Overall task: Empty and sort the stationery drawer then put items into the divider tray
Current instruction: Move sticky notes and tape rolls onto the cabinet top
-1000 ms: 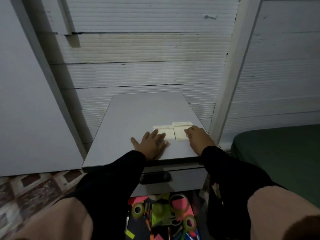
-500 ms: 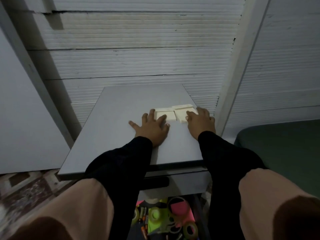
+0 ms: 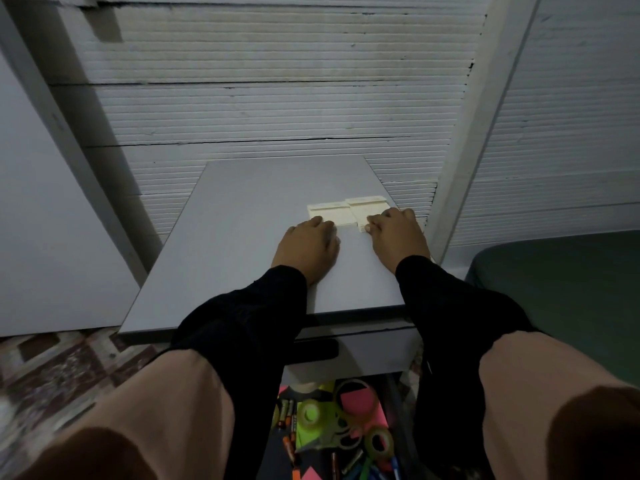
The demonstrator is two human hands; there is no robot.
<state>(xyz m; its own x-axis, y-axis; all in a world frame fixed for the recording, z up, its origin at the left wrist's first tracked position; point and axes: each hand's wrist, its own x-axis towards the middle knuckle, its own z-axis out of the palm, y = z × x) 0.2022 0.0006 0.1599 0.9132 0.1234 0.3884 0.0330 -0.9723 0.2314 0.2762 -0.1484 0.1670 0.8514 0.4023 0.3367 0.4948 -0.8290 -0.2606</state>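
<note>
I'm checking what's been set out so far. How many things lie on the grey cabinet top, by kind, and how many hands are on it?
Cream paper stacks: 2 (left stack, right stack)
Hands: 2 (left hand, right hand)
Total: 4, all on the cabinet top

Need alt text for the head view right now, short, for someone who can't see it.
Both hands, left hand and right hand, rest on a grey cabinet top at two pale cream pieces lying side by side. Below, tape rolls, batteries, pens and pink notes lie in a jumble.
</note>
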